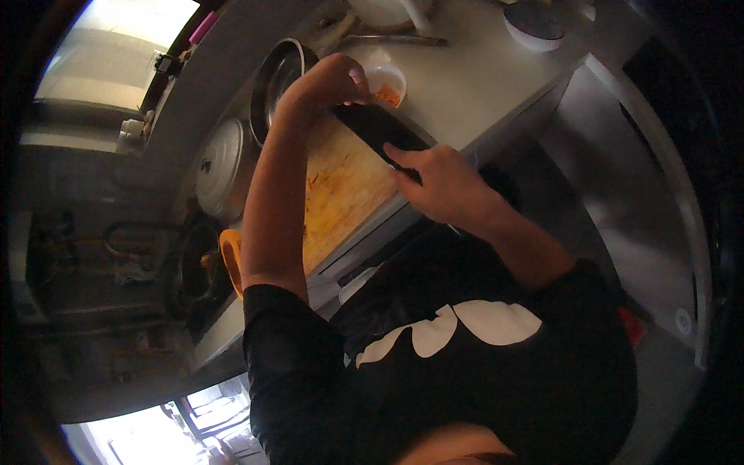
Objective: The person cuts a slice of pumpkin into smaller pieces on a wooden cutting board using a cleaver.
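A broad, dark, flat implement (378, 128), which looks like a cleaver, lies across the far right part of a wooden cutting board (343, 186). My right hand (447, 180) grips its near end, thumb on top. At its far end is my left hand (337, 81), bent over with curled fingers; whether they hold the implement or food is hidden. Just beyond those fingers stands a small white bowl (390, 78) with orange shredded food inside. Yellow-orange stains and a few scraps mark the board's surface.
Left of the board are a dark pan (282, 75), a large metal lidded pot (221, 168) and an orange handle or rim (231, 256). Farther back, a white container (389, 11) and a round dish (533, 28) stand on the counter (476, 75). The counter edge runs close before me.
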{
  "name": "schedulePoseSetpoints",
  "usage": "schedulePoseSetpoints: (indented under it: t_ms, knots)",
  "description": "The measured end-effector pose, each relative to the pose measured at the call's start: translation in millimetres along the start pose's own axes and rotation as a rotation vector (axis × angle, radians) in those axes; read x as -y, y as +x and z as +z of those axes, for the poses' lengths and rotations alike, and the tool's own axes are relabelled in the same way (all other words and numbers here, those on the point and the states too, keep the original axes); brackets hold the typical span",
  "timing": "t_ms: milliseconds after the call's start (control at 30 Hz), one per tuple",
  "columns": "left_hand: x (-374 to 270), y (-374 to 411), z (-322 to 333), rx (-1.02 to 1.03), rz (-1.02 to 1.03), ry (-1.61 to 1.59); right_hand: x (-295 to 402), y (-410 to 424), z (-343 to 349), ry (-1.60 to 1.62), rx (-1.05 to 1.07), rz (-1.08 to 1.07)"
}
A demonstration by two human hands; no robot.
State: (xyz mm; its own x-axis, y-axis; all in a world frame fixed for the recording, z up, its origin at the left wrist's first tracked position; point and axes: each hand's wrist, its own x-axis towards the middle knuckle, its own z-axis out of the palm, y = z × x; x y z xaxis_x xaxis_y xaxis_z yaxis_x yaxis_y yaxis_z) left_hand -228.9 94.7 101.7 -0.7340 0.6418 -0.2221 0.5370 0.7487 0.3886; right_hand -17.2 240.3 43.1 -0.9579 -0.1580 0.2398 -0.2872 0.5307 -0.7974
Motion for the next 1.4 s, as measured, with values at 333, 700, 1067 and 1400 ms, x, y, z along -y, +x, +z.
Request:
schedulePoseSetpoints:
  t_ms: [333, 700, 1067, 1400]
  knots:
    - [17, 31, 21, -0.148, 0.169, 0.416, 10, -6, 1, -0.057, 0.077, -0.031]
    - [39, -89, 4, -0.824, 0.104, -0.515, -2, -21, 1, 0.362, 0.007, 0.079]
    - [97, -169, 121, -0.613, -0.568, -0.272, -4, -55, 7, 0.794, 0.038, 0.151]
    - [106, -167, 124, -0.439, -0.625, -0.185, -1, -64, 8, 0.77, 0.044, 0.186]
